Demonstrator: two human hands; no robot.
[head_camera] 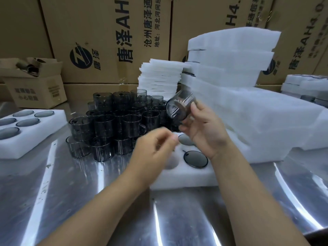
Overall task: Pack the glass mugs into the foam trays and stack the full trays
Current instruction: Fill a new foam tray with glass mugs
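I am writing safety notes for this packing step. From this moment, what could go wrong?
1. The right hand holds the mug tilted in the air above the foam tray; if it slips, the glass could break.
2. The left hand is motion-blurred close to the piled loose mugs; a knock could topple them.
3. The tray stack at the right looks uneven and might slide.

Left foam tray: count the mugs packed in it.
5 mugs: two in the back row, two in the middle, one in front. The foam tray runs off-frame, so more may be hidden.
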